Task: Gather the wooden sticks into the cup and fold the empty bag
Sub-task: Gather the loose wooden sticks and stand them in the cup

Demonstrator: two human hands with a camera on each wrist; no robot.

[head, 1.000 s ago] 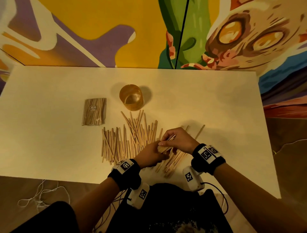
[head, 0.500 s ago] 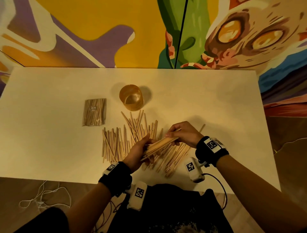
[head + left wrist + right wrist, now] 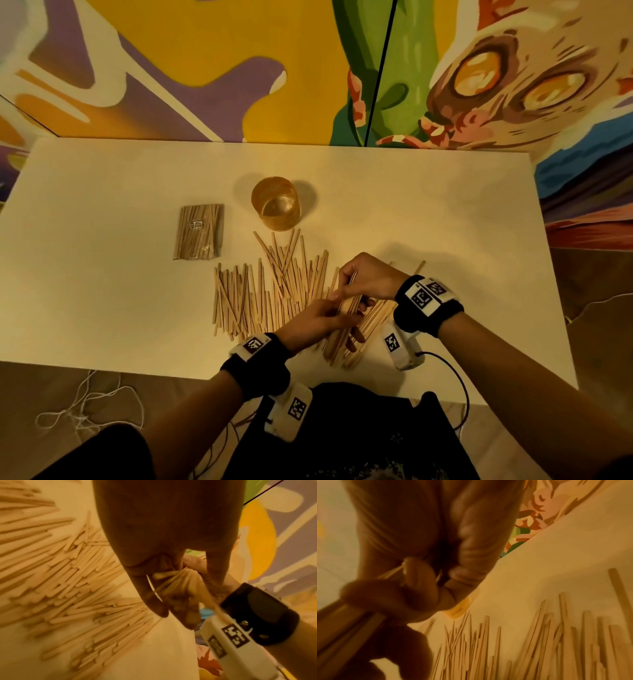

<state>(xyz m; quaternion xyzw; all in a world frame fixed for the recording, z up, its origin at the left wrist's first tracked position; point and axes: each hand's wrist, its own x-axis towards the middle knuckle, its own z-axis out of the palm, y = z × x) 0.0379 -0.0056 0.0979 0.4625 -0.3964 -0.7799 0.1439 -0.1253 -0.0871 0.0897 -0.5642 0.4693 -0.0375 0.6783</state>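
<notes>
Gripping stick bundle (image 3: 346,320) near table (image 3: 102,308) front edge, both hands

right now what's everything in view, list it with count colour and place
cup: one, clear amber, upright on the table behind the loose sticks, looks empty
bag: one, clear, still holding sticks, flat on the table left of the cup
loose sticks: many, pale wood, spread on the table in front of the cup
bundle of sticks: one, pale wood, held between both hands
table: one, cream
mural: one, yellow, purple and green, on the wall behind the table
string: one tangle, white, on the floor at left
wristbands: two, black with white tags, one per wrist
left hand: grips the bundle
right hand: pinches the bundle's top
</notes>
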